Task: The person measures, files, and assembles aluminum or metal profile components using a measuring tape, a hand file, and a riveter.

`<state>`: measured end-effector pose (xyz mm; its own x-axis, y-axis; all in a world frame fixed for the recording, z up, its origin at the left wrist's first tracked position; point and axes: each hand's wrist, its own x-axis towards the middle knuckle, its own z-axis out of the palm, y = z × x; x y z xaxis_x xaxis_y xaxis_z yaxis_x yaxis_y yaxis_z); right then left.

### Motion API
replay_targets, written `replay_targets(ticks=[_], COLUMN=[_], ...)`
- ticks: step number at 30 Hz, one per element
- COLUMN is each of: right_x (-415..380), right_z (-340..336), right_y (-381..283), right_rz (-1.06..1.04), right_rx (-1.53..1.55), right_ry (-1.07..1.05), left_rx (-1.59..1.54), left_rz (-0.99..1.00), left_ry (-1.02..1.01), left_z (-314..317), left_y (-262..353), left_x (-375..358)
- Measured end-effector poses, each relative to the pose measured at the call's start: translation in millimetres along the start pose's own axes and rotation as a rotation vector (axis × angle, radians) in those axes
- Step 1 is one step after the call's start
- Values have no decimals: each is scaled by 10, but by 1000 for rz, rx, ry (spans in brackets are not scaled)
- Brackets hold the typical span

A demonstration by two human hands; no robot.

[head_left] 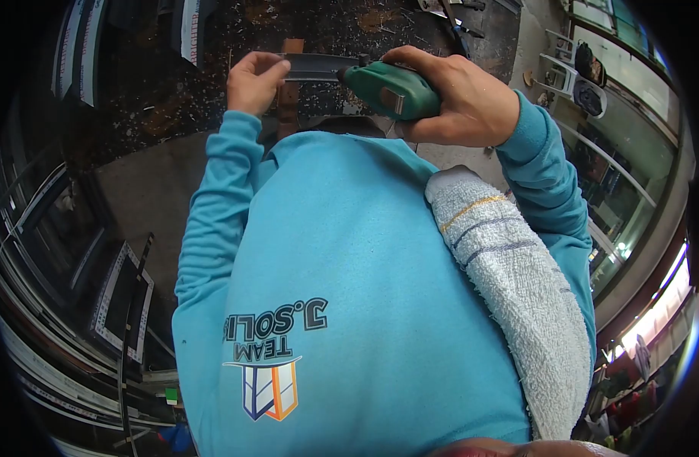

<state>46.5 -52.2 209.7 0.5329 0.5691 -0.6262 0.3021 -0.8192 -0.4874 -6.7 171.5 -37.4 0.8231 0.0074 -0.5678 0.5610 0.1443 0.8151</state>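
My left hand [254,82] pinches the end of a dark narrow profile [319,67] between thumb and fingers, above the dark worktop. My right hand [471,95] is wrapped round a green power tool [391,91], seen from above. The tool's front end points left and overlaps the profile's right end in this view. Its tip is too small to make out. A brown strip [288,107] lies under the profile, beside my left hand.
The dark, scuffed worktop [159,99] is strewn with small bits. Labelled profiles [191,34] lie at the upper left; more long profiles and frames [125,305] stand at the left. A white chair [566,72] is at the upper right. A towel [509,282] hangs over my right shoulder.
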Motion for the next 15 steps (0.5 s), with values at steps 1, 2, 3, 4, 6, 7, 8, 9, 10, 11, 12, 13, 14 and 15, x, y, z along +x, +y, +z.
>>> replay_targets(ticks=[1,2,3,4,6,7,8,9,10,11,12,13,14,15], right_x=[8,10,4,3,13,14,14,18,18,16,18,14,11,11], right_z=[-8,-8,-3,-4,-29,-23,-9,-2,-3,-15,-23,-19,-18,-22], right_y=[12,21,21,11,-14,-12,-6,-1,-8,-20,-27,-32,-37,-42], right_rz=[3,8,13,20,33,32,31,30,31,32,32,29,25,21], right_rx=[2,7,13,20,27,18,10,1,4,8,11,14,16,16], right_ry=[-1,-4,-9,-15,-23,-22,-20,-18,-22,-23,-23,-23,-22,-21], left_rx=[105,211,317,355,426,461,414,367,322,321,320,320,320,320], left_rz=[58,113,166,157,148,140,120,100,78,73,68,62,60,59], left_ry=[19,36,54,87,156,190,198,207,214,227,240,251,247,244], left_z=[5,25,47,72,138,162,172,178,185,202,226,244,243,237], left_y=[18,25,25,30,62,67,73,86,105,136,175,196,172,128], left_x=[-28,-67,-102,-113,-93,-95,-97,-96,-108,-137,-175,-198,-179,-147])
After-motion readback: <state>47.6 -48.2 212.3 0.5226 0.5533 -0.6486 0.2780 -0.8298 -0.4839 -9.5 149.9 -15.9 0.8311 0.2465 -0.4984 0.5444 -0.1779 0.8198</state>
